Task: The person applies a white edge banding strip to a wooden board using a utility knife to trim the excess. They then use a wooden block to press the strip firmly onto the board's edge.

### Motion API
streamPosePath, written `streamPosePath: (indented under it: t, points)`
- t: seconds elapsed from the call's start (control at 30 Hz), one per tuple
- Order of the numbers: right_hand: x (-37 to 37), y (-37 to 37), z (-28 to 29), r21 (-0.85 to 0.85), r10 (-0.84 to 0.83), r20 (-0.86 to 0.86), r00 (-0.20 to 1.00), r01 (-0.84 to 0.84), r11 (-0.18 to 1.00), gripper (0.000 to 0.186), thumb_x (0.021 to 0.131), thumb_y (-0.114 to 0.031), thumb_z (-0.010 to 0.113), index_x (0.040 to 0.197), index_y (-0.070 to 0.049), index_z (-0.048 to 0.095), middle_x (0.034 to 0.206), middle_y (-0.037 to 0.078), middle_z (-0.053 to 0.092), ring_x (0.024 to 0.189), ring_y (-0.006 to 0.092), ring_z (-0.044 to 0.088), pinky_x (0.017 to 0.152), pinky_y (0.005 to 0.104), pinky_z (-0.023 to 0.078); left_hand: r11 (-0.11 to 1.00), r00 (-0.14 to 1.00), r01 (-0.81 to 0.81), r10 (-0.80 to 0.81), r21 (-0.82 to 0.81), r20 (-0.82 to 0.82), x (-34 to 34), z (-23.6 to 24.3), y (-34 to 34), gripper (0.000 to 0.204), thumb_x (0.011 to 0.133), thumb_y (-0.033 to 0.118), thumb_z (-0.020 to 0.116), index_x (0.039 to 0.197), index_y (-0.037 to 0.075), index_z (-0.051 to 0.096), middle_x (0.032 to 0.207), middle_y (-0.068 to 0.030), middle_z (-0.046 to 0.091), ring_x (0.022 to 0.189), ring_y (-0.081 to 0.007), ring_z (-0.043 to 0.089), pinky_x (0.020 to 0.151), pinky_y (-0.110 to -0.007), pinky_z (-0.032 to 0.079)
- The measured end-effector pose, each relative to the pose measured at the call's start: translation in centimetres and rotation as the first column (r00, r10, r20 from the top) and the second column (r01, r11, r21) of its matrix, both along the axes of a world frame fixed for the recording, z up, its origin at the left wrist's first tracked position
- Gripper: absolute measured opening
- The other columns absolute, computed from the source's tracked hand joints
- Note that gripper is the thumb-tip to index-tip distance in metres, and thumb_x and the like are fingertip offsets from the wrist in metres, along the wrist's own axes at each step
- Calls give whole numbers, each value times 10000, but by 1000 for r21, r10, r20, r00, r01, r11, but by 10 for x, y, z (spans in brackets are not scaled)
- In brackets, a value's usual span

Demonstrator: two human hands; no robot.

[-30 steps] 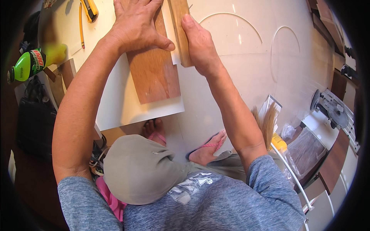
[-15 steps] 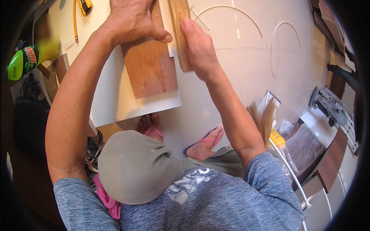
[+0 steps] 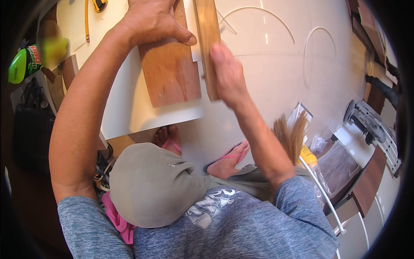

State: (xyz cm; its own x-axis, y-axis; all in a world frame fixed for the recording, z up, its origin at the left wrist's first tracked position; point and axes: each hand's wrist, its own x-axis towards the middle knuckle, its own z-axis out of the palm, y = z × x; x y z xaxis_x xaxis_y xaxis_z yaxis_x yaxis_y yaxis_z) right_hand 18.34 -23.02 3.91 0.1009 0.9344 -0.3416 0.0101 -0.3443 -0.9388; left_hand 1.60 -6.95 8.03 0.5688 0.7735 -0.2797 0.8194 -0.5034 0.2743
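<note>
My left hand [image 3: 157,21] presses on a brown wooden board [image 3: 172,80], its thumb stretched out across the surface. The far fingers are cut off by the top edge of the view. Beneath the board lies a white sheet [image 3: 123,108], whose right edge shows as a narrow strip beside the board. My right hand [image 3: 228,75], slightly blurred, is closed around the near part of a long wooden block [image 3: 208,39]. That block runs alongside the sheet's right edge; whether it touches the edge I cannot tell.
A pencil [image 3: 86,21] and a yellow cutter [image 3: 99,4] lie at the far left, near a green bottle [image 3: 19,67]. Thin white strips [image 3: 282,22] curl on the floor. A brush [image 3: 290,131], a yellow container [image 3: 307,155] and a sliding saw [image 3: 371,123] stand at right.
My right hand has drawn the wooden block nearer to me and slightly right. My left hand stays on the board, which appears shifted a little in view.
</note>
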Motion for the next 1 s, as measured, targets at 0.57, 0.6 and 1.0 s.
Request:
streamPosePath:
  t: [0.57, 0.6, 1.0]
  points:
    - [-1, -11, 2, -74, -6, -45, 999, 2, 997, 565, 1160, -518, 448, 1351, -20, 635, 1119, 69, 688, 947, 130, 631, 837, 308, 555, 999, 1000, -8, 7, -41, -29, -4, -15, 16, 1610, 571, 778, 899, 1727, 8, 86, 1809, -246, -5, 1680, -381, -78, 1324, -630, -91]
    - [2, 4, 1, -86, -6, -88, 996, -1, 996, 550, 1163, -489, 461, 1364, -6, 630, 1176, 83, 692, 1044, 150, 621, 925, 318, 527, 996, 998, -29, 23, -90, -66, -1, -4, 14, 1611, 572, 778, 899, 1728, 9, 82, 1809, -245, -8, 1679, -381, -80, 1323, -629, -93]
    - [5, -48, -4, -152, -51, 15, 999, 53, 987, 587, 1156, -513, 459, 1364, 13, 615, 1110, 84, 679, 988, 185, 650, 907, 323, 532, 982, 996, -56, 42, -178, -79, 0, -1, 17, 1640, 538, 759, 919, 1729, 15, 73, 1809, -242, -5, 1681, -364, -92, 1331, -608, -94]
